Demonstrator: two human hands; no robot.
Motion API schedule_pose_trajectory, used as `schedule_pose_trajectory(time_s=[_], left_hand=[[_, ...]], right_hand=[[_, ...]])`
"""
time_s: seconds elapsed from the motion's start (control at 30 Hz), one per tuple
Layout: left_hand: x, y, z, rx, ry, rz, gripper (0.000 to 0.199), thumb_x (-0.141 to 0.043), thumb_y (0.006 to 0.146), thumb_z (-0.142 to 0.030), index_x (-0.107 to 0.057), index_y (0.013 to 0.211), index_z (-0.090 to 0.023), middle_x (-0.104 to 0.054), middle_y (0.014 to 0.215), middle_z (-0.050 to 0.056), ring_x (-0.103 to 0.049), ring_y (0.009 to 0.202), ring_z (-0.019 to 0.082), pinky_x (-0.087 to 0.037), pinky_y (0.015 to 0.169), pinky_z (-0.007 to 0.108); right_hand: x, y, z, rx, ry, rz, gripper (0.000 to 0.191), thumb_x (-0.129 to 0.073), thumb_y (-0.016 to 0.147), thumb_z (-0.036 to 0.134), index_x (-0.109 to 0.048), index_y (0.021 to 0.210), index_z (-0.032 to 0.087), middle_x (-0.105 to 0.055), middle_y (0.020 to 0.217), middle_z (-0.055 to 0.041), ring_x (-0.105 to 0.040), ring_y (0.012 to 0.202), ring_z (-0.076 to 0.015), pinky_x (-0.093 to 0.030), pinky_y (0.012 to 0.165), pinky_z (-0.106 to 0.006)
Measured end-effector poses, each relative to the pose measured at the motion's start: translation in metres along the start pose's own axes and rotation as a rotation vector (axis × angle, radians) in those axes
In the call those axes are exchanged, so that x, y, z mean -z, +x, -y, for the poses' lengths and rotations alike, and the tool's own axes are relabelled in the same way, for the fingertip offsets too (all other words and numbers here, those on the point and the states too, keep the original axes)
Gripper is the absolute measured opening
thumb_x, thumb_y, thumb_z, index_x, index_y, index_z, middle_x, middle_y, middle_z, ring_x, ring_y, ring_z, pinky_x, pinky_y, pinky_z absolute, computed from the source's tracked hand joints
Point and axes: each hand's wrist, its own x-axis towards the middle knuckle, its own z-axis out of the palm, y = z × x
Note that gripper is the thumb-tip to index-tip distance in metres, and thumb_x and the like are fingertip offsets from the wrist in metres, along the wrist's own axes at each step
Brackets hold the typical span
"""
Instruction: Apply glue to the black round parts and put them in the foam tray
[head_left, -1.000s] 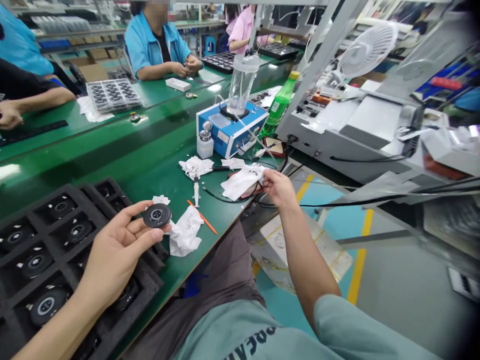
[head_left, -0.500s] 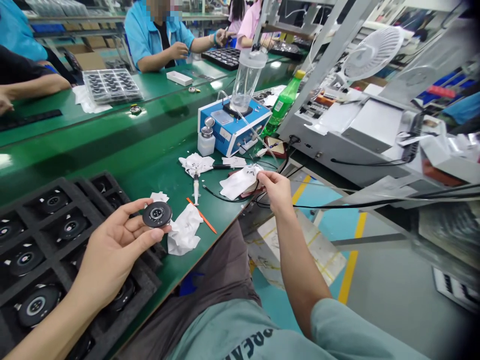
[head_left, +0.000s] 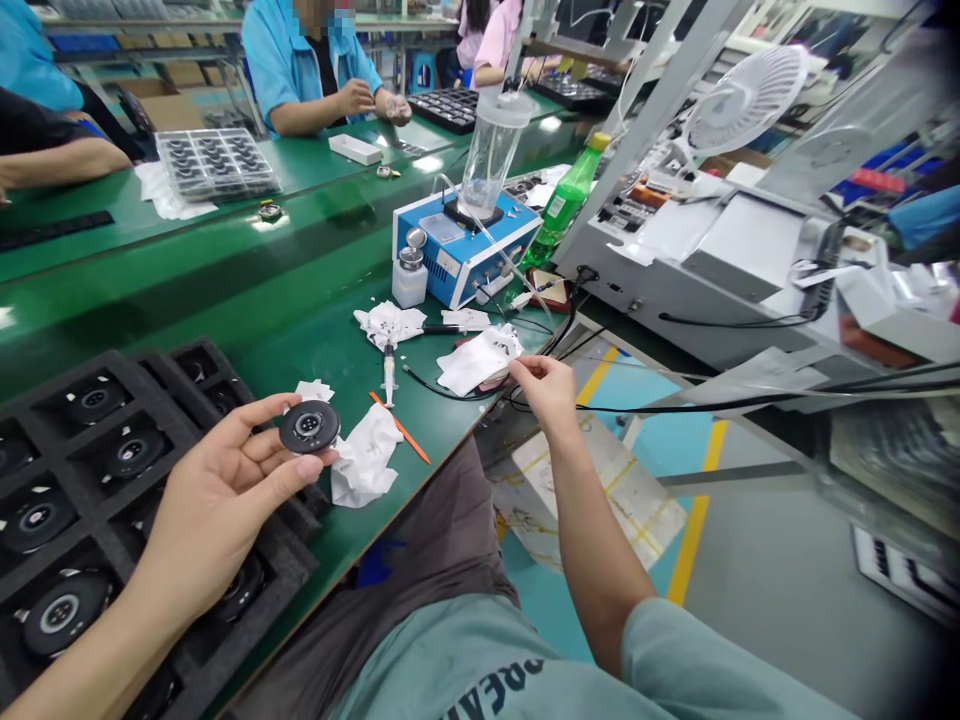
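My left hand [head_left: 217, 490] holds a round black watch body [head_left: 309, 427] by its rim, back side facing me, with a ring of small contacts at its centre. Thumb and fingers of my right hand [head_left: 549, 395] are pinched together at the near right edge of a white wipe [head_left: 480, 360] with dark marks on it. Whether anything small is between those fingertips I cannot make out. Beside the held watch body lies a crumpled white wipe [head_left: 366, 458]. Under my left forearm, a black foam tray [head_left: 120, 500] carries several similar watch bodies.
An orange stick [head_left: 409, 435] and a syringe [head_left: 388, 375] lie mid-table. Behind them stand a pump bottle [head_left: 409, 275], a blue machine [head_left: 450, 250] with a clear cylinder, and a green bottle [head_left: 574, 195]. Black cables [head_left: 675, 405] cross at right. Co-workers sit across the table.
My right fingertips have shifted slightly down from the wipe's corner, and the wipe lies flatter there. My left hand keeps its hold on the watch body. A co-worker's outstretched hand has drawn in.
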Motion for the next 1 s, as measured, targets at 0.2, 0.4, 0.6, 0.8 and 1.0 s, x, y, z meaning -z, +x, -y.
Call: schedule_pose_trajectory(time_s=[0.2,0.4,0.6,0.8,1.0], left_hand=[[0.001,-0.001,-0.001,0.006,-0.012,0.02,0.053,-0.09,0.074,-0.022,-0.065,0.121,-0.025,-0.082,0.103,-0.001,-0.079,0.086,0.014,-0.061,0.083,0.017],[0.002,-0.001,0.0,-0.005,-0.077,0.056,0.053,-0.09,0.074,-0.02,-0.065,0.12,-0.023,-0.082,0.106,0.002,-0.079,0.087,0.015,-0.062,0.081,0.018],[0.004,-0.003,0.007,-0.042,-0.126,0.103,0.053,-0.089,0.075,-0.019,-0.063,0.122,-0.022,-0.082,0.103,0.002,-0.077,0.091,0.014,-0.061,0.084,0.022],[0.006,-0.005,0.005,-0.043,-0.222,0.103,0.052,-0.091,0.072,-0.018,-0.065,0.117,-0.02,-0.081,0.098,0.001,-0.072,0.087,0.011,-0.057,0.081,0.021],[0.005,-0.004,0.001,0.0,-0.281,0.094,0.051,-0.091,0.071,-0.021,-0.067,0.115,-0.016,-0.08,0.099,0.004,-0.072,0.089,0.014,-0.057,0.084,0.025]], right_hand=[[-0.014,0.001,0.014,0.022,0.147,-0.054,0.03,-0.077,0.067,0.043,-0.072,0.079,0.017,-0.071,0.073,-0.0026,-0.059,0.069,-0.0176,-0.049,0.072,-0.033],[-0.027,-0.018,0.05,-0.043,0.512,0.132,0.027,-0.064,0.077,0.049,-0.059,0.083,0.023,-0.071,0.078,-0.0011,-0.066,0.071,-0.0163,-0.055,0.068,-0.03],[-0.052,-0.065,0.09,-0.255,0.92,0.615,0.016,-0.06,0.08,0.04,-0.058,0.081,0.024,-0.073,0.079,-0.0008,-0.069,0.073,-0.0186,-0.059,0.07,-0.033],[-0.074,-0.109,0.117,-0.446,1.0,0.908,0.013,-0.058,0.081,0.034,-0.065,0.084,0.023,-0.07,0.071,0.001,-0.065,0.064,-0.0175,-0.054,0.061,-0.03],[-0.084,-0.127,0.134,-0.561,0.989,1.013,0.018,-0.063,0.083,0.037,-0.069,0.084,0.02,-0.073,0.072,0.0001,-0.065,0.06,-0.015,-0.054,0.059,-0.027]])
